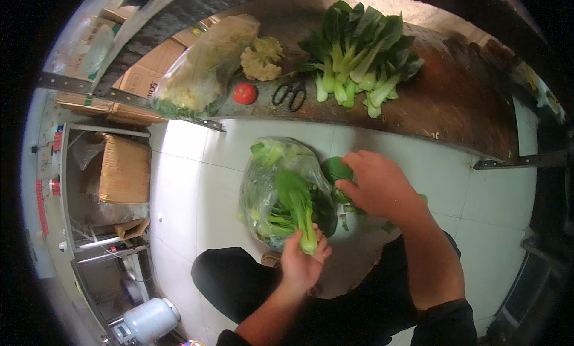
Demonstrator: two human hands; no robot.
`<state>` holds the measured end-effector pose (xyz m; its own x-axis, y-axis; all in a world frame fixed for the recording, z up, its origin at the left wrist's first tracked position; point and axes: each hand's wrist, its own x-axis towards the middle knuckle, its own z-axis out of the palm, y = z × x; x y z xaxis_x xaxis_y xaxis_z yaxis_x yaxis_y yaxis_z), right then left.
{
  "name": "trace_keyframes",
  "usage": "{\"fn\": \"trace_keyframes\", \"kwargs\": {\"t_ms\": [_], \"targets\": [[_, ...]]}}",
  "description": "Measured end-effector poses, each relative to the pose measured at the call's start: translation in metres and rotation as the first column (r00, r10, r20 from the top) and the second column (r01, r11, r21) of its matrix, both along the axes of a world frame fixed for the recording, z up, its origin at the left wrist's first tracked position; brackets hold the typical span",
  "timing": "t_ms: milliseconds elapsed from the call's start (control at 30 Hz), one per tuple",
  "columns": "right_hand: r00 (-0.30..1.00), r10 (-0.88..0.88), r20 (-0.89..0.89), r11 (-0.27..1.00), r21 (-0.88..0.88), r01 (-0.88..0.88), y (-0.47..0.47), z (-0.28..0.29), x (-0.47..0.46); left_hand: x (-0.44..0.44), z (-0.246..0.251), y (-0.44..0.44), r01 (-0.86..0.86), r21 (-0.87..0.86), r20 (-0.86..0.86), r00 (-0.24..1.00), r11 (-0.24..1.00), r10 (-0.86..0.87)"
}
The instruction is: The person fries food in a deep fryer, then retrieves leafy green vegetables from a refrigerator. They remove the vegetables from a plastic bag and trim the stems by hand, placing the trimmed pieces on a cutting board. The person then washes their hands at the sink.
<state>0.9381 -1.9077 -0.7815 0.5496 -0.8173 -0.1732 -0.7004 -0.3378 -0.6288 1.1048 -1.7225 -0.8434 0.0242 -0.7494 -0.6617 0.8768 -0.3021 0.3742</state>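
Observation:
My left hand [302, 260] holds a single bok choy [308, 229] by its pale base, its leaves pointing away from me. Just behind it, a clear plastic bag [287, 155] full of bok choy sits near the floor. To the right, my right hand [379, 182] is at a loose green leaf [337, 169], with thumb and fingertips beside it. Whether those fingers grip the leaf is not clear. Below this hand lie leaf scraps [344, 209], partly hidden by it and the forearm.
On the worn shelf [448, 108] ahead lie a bok choy pile [358, 59], black-handled scissors [289, 97], a tomato [245, 94], a cauliflower piece [262, 59] and a bagged vegetable [202, 68]. A cardboard box [125, 169] and gas cylinder [150, 320] stand left.

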Motion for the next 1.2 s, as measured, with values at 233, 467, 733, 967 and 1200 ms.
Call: {"fn": "trace_keyframes", "kwargs": {"t_ms": [233,467,733,967,1200], "targets": [[0.734,-0.236,0.636,0.864,0.483,-0.140,0.024,0.030,0.030,0.047,0.075,-0.080,0.511,-0.217,0.646,0.714,0.832,-0.270],[0.599,-0.415,0.684,0.910,0.323,0.261,0.037,0.011,0.050,0.047,0.089,-0.113,0.628,-0.155,0.895,0.417,0.763,-0.161],[0.644,-0.316,0.697,0.949,0.220,0.228,0.041,0.003,0.073,0.055,0.095,-0.108,0.721,0.107,0.929,-0.318,0.685,0.191],[0.561,-0.519,0.645,0.799,0.600,0.050,0.034,0.005,0.070,0.070,0.090,-0.109,0.560,-0.053,0.832,0.483,0.827,-0.273],[0.272,-0.624,0.733,0.746,0.662,-0.072,0.027,0.000,0.078,0.056,0.081,-0.105,0.328,-0.302,0.756,0.655,0.895,0.015]]}}
